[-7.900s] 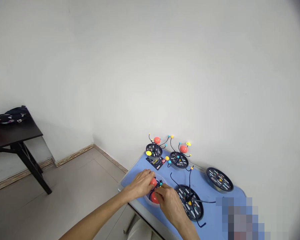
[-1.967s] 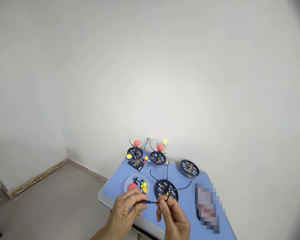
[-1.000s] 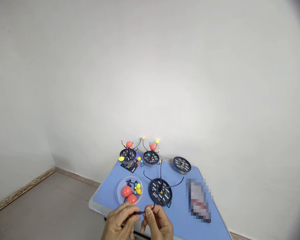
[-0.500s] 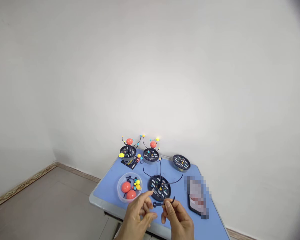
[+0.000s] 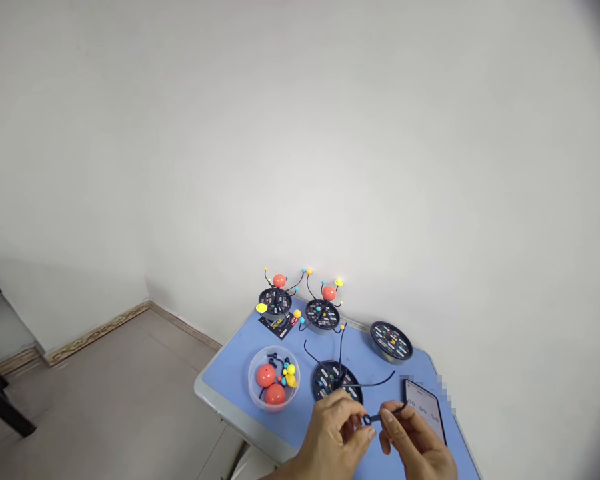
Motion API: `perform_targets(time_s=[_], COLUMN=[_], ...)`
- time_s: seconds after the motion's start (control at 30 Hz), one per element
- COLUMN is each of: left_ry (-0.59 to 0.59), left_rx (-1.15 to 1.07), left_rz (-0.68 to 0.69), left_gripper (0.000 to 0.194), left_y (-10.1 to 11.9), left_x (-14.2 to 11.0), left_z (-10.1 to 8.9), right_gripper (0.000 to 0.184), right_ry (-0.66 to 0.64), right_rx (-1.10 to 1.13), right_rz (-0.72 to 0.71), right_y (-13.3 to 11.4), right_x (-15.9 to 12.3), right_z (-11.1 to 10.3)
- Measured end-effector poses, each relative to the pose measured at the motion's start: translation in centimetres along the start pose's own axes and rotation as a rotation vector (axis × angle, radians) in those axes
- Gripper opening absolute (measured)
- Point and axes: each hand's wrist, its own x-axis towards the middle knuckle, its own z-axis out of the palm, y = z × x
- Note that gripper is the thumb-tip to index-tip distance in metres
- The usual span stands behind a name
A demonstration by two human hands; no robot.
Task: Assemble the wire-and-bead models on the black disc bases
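My right hand (image 5: 414,437) pinches a thin black plastic rod (image 5: 375,419) that has a ring at one end and a curved tip at the other. At the ring end, the thumb and fingers of my left hand (image 5: 336,435) close on it. Just beyond my left hand lies a round black base (image 5: 324,381) printed with small planet pictures. Several curved black rods (image 5: 375,384) rise from its centre, with bare ends. My left hand covers part of the base's near edge.
A clear tub (image 5: 253,393) of red half-balls, small coloured balls and black rods stands left on the blue table (image 5: 225,373). Behind are two planet models (image 5: 279,281) (image 5: 329,293) and another round base (image 5: 391,340). A phone (image 5: 427,403) showing a timer lies right.
The camera view has swung left, so the table things appear further right. My left fingers have come in onto the ring end of the rod, which my right hand still holds.
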Motion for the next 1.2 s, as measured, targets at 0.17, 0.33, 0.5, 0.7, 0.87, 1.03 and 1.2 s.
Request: perform_targets(time_s=[0.17,0.33,0.5,0.7,0.87,1.03,1.2], left_ry=[0.009,0.075,0.086,0.037,0.019,0.013,0.002], left_rx=[0.065,0.204,0.294,0.291,0.247,0.235,0.226], left_rz=[-0.138,-0.147,-0.153,-0.123,-0.081,-0.079,-0.116], left_gripper=[0.02,0.027,0.041,0.032,0.022,0.022,0.02], left_y=[-0.8,-2.6,-3.9,-4.2,-4.9,-5.5,-5.4], left_x=[2.0,3.4,4.3,4.6,5.0,5.4,5.7], left_z=[-0.3,-0.8,-0.8,-0.3,0.1,0.1,0.0], right_gripper=[0.039,0.035,0.034,0.029,0.026,0.025,0.027], right_ry=[-0.068,-0.039,0.008,-0.007,-0.014,-0.017,-0.003], right_rx=[0.016,0.054,0.053,0.055,0.056,0.063,0.055], right_rz=[0.013,0.013,-0.012,-0.005,0.0,0.002,0.005], right_y=[0.2,1.2,2.1,3.2,3.4,3.9,4.6], right_x=[2.9,5.1,6.7,7.3,7.2,7.2,7.2], right_z=[1.3,2.7,3.4,3.8,3.8,3.8,3.8])
